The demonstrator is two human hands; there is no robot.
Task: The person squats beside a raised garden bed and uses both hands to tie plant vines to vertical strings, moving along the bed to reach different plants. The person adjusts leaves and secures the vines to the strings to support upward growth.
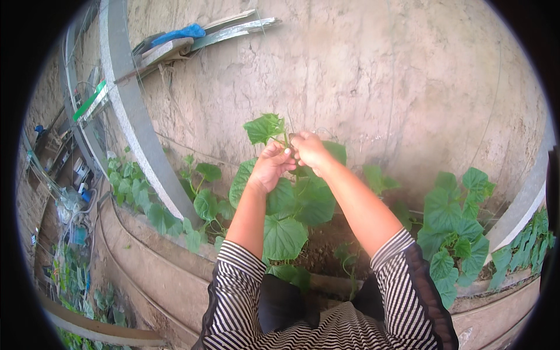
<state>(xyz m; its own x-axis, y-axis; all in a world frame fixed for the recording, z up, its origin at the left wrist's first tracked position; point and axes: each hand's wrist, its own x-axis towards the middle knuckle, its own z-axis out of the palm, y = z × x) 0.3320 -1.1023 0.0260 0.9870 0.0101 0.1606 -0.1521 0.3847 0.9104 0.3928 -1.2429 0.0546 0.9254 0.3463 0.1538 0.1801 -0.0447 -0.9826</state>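
A broad-leaved vine plant, like a cucumber, stands in front of me, its large green leaves point(285, 238) below my hands and its leafy top point(264, 127) just above them. My left hand point(272, 165) has its thumb and fingers closed around the upper stem point(286, 139). Against the stem's right side, my right hand point(309, 149) is pinched beside my left fingertips. Thin string runs up near the stem, but whether my right fingers hold string or stem is hidden.
A rough earthen wall point(332, 87) rises behind the plant. Curved grey posts point(131, 105) stand at left and right point(520, 214). More vines point(455, 218) grow along the soil bed. Boards point(236, 33) with blue material point(179, 35) jut from upper left; a hose point(127, 271) lies lower left.
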